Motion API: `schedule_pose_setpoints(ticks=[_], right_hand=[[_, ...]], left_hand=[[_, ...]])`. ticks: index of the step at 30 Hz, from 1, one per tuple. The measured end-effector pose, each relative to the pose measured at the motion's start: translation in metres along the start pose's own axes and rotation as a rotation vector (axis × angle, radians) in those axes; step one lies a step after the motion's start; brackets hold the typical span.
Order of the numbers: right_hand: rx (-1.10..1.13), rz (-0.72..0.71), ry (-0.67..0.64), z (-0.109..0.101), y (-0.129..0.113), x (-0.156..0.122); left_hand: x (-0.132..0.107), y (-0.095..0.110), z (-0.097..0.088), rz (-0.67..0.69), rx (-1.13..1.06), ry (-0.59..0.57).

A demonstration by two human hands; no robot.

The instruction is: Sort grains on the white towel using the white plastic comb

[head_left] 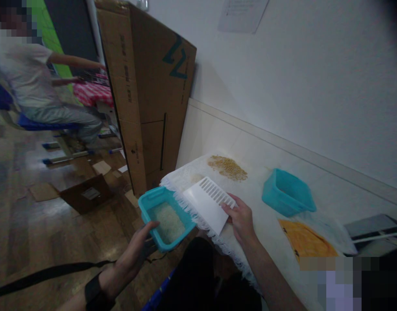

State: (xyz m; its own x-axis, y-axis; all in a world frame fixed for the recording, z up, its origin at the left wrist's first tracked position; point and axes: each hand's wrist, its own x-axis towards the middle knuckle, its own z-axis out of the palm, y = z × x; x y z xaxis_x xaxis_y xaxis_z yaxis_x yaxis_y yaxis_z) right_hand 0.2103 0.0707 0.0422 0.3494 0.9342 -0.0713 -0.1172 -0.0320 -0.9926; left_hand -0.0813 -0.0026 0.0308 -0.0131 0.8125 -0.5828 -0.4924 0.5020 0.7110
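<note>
The left hand [138,248] is gripping the near rim of a teal rectangular plastic tub [145,202], which is holding white rice [167,222] and hanging at the near left edge of a white fringed cloth [259,216]. The right hand [240,220] is pinching a white plastic slotted scraper [206,203], tilting it just beside the tub. A pile of tan grain [227,167] is lying farther off, and a second teal plastic tub [287,192] is sitting to the right.

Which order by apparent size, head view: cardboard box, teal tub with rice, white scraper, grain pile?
1. cardboard box, clearly largest.
2. teal tub in the left hand and white scraper in the right hand: about alike, not ranked.
3. grain pile, smallest, though it lies farther off.
</note>
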Motion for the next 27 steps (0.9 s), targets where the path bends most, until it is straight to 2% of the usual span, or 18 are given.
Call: schedule_pose_setpoints(ticks=[5, 8, 12, 15, 18, 22, 24, 27], right_hand=[[0.039, -0.043, 0.043, 0.025, -0.005, 0.025], [0.008, -0.026, 0.015, 0.033, 0.001, 0.019], [-0.014, 0.025, -0.101, 0.027, 0.002, -0.002], [-0.024, 0.026, -0.096, 0.012, -0.009, -0.001], [-0.090, -0.142, 0.046, -0.009, -0.026, 0.013], [-0.449, -0.471, 0.156, -0.030, -0.036, 0.020], [-0.629, -0.579, 0.179, -0.031, -0.033, 0.013], [-0.768, -0.670, 0.176, -0.025, -0.025, -0.003]], left_hand=[[0.001, 0.003, 0.002, -0.022, -0.006, 0.021], [0.001, 0.005, 0.003, -0.020, -0.008, 0.031], [-0.001, 0.006, 0.002, -0.017, 0.001, 0.022], [0.002, 0.003, -0.001, -0.022, -0.002, 0.025], [0.007, -0.002, -0.005, -0.035, 0.002, 0.029], [0.015, -0.010, -0.010, -0.042, 0.006, 0.027], [0.017, -0.014, -0.012, -0.040, 0.006, 0.023], [0.018, -0.018, -0.012, -0.052, 0.021, 0.014]])
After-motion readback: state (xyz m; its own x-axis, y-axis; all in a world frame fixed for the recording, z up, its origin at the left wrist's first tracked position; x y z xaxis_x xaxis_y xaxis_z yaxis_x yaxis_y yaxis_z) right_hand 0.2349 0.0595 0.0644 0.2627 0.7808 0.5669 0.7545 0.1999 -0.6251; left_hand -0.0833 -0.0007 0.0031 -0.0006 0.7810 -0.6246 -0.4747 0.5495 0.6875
